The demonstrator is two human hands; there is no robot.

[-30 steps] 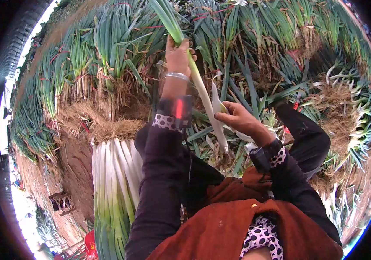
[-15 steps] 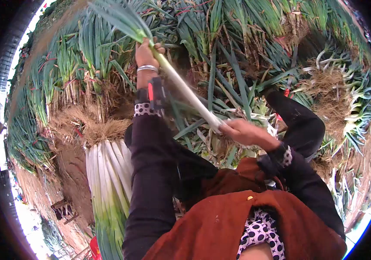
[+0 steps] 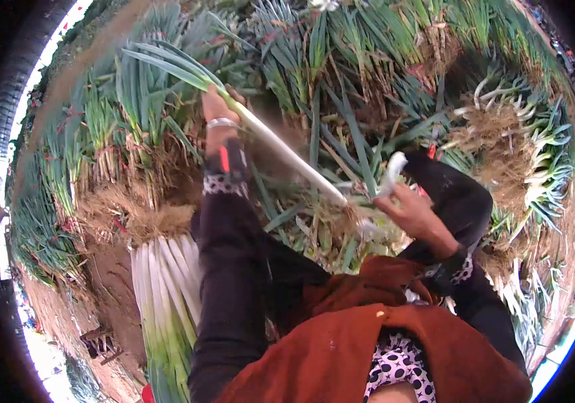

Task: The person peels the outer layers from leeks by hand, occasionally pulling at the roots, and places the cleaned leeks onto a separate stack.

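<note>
My left hand [image 3: 222,107] is wrapped round a long leek [image 3: 281,149] just below its green leaves. The white stalk slants down to the right, and its root end hangs free near the middle of the view. To the right of that end, my right hand [image 3: 410,213] is closed on a pale peeled strip [image 3: 392,173], which sticks up from the fingers. My right hand is apart from the stalk. Loose leaves and peelings [image 3: 324,232] lie under the root end, between my legs.
Several cleaned leeks [image 3: 166,282] lie side by side at my left. Bundles of green leeks [image 3: 99,127] stand along the back and left. More leeks with tangled roots [image 3: 496,144] lie at the right. My bent knee [image 3: 465,195] is beside my right hand.
My right hand has left the stalk's lower end and moved right, with a pale strip now in its fingers. My left hand and the leek are slightly lower in view.
</note>
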